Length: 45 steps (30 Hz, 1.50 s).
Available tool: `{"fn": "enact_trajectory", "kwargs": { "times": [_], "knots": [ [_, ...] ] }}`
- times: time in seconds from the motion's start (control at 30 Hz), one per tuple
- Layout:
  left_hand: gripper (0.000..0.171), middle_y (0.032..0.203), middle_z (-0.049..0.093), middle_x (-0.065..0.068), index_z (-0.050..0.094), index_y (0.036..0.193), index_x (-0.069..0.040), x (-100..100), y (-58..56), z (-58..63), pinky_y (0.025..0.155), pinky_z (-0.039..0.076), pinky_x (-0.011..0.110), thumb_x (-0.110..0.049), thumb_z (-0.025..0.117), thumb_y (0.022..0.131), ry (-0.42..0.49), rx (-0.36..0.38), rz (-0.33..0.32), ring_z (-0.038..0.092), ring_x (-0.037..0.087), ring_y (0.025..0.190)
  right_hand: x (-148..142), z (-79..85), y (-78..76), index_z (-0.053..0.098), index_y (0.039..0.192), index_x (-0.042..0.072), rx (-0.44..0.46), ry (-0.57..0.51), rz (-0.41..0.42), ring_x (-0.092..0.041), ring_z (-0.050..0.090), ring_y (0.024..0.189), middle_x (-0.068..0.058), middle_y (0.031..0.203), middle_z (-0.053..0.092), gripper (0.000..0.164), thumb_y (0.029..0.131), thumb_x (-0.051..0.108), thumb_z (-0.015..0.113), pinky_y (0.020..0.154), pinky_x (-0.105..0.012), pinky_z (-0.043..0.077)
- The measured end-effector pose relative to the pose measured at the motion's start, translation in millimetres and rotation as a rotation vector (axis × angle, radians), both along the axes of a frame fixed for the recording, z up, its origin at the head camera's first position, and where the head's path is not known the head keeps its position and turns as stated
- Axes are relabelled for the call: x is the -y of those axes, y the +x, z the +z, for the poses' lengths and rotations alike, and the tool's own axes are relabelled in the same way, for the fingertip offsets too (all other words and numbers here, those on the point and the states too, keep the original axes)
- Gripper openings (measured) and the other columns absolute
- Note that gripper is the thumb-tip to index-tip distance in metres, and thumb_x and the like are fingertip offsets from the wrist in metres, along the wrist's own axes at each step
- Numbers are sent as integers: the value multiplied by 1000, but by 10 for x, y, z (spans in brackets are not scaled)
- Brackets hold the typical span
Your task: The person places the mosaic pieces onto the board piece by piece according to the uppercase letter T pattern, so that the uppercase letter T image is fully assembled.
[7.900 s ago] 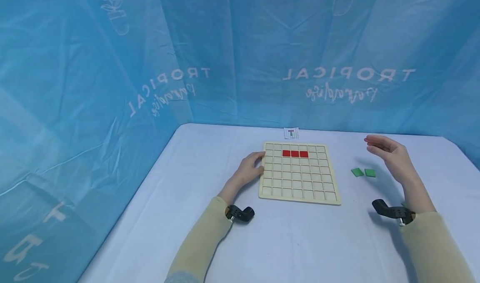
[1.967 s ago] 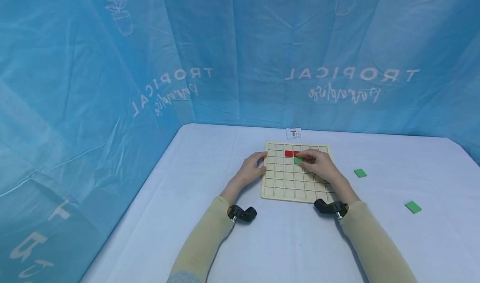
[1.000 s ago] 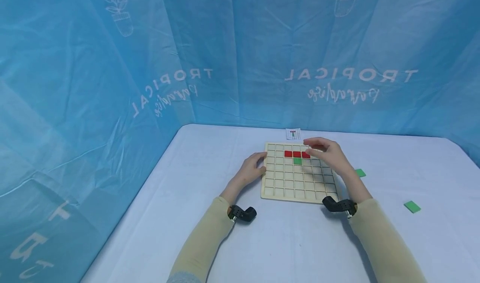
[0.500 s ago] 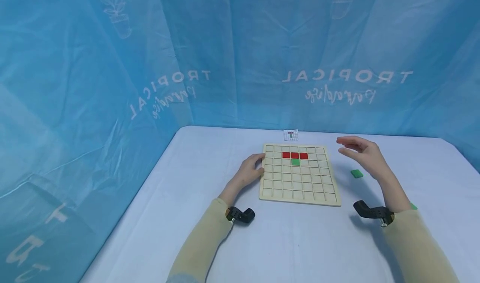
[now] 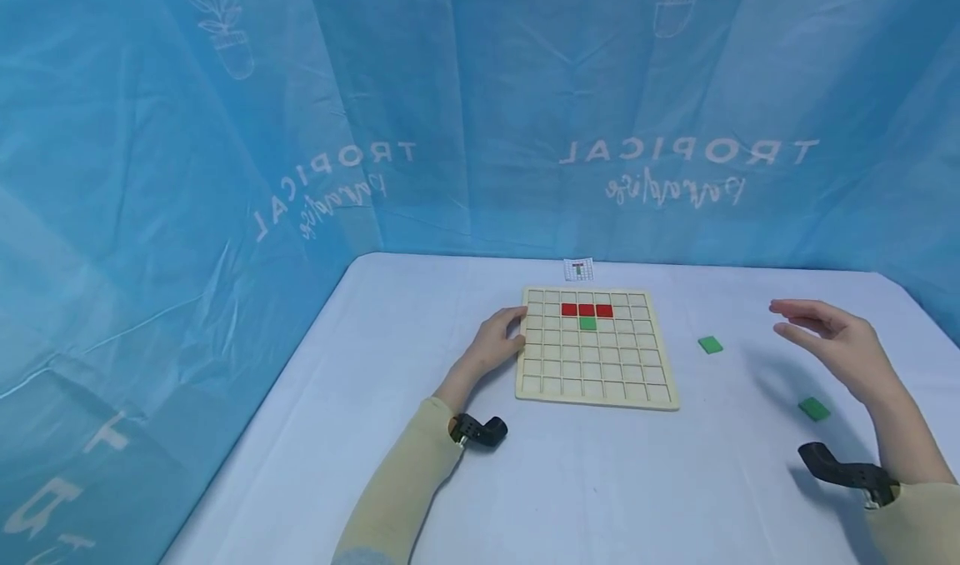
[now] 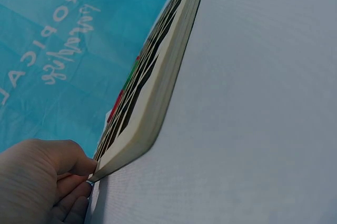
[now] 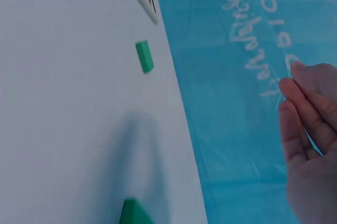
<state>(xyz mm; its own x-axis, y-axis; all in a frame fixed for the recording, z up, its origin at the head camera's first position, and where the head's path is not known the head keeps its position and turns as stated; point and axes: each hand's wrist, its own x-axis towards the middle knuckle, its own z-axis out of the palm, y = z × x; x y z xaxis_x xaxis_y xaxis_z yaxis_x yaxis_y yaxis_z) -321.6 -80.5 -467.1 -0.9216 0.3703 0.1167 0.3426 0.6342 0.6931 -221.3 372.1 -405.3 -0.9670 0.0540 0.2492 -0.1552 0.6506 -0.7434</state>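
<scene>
A pale wooden grid board [image 5: 595,371] lies flat on the table. Three red square tiles [image 5: 587,310] sit side by side in its second row, and a green tile [image 5: 588,324] is in the cell under the middle one. My left hand [image 5: 493,340] holds the board's left edge with thumb and fingertips, close up in the left wrist view at the rim [image 6: 155,116]. Off to the right my right hand [image 5: 840,344] hovers above the table, holding nothing, fingers loosely bent. Below it lies a loose green tile [image 5: 813,409]; another green tile [image 5: 710,345] is nearer the board.
A small printed card [image 5: 578,270] with a red and green T pattern on a grid lies behind the board. White cloth [image 5: 585,482] covers the table. Blue printed sheets [image 5: 510,115] hang behind it and along the left side.
A green tile from the right now sits under the middle red one; another loose tile shows farther right. My right hand has let go and swung right, away from the board. My left hand stays put.
</scene>
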Motion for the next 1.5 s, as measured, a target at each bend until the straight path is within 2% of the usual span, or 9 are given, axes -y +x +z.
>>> {"fn": "enact_trajectory", "kwargs": {
  "times": [0.13,0.37,0.67,0.9,1.0,1.27,1.33,1.5],
  "knots": [
    [55,142,43,11,40,142,-3,11,5,-17,111,27,34,-9,55,90,9,2,6,34,23,134,-127,-69,99,51,131,3,-14,18,-36,16,42,97,31,107,46,50,91,31,63,71,3,35],
    [55,142,43,10,41,142,-4,34,23,-35,111,27,33,-9,55,89,11,2,20,35,22,134,-340,-166,249,50,131,1,-53,10,-29,17,45,96,32,108,45,44,94,23,58,73,3,36],
    [55,141,45,11,42,141,-4,24,27,-11,110,28,33,-9,55,88,3,-2,28,36,22,133,-637,-458,289,47,133,2,72,7,-25,18,43,98,31,111,46,42,97,23,54,72,0,42],
    [56,141,45,10,42,141,-4,5,20,-13,110,28,33,-9,55,87,3,-1,35,36,22,133,-775,-583,349,49,132,1,219,-37,78,24,41,99,34,109,49,48,95,30,56,71,0,34],
    [56,141,44,10,42,141,-5,0,13,-26,110,28,33,-9,55,87,0,5,40,36,21,133,-805,-651,370,47,133,1,281,-51,90,27,37,98,37,107,48,53,94,34,57,69,-1,35],
    [56,140,45,10,42,141,-4,-3,-4,-35,110,29,33,-8,55,87,10,-3,30,37,22,132,-871,-784,351,44,137,2,322,-28,84,30,33,97,39,108,45,58,94,38,56,71,-2,37],
    [56,141,45,11,41,141,-4,-1,-6,-34,110,29,33,-8,55,87,10,-6,25,37,22,132,-863,-774,364,45,136,2,326,-38,91,30,35,97,39,107,46,57,94,37,57,71,-3,37],
    [56,141,44,11,42,141,-4,-10,6,-25,110,29,33,-9,55,87,6,-8,22,36,22,133,-769,-685,413,48,130,-7,299,-24,163,25,42,97,33,109,51,53,92,27,62,72,-5,42]
  ]
}}
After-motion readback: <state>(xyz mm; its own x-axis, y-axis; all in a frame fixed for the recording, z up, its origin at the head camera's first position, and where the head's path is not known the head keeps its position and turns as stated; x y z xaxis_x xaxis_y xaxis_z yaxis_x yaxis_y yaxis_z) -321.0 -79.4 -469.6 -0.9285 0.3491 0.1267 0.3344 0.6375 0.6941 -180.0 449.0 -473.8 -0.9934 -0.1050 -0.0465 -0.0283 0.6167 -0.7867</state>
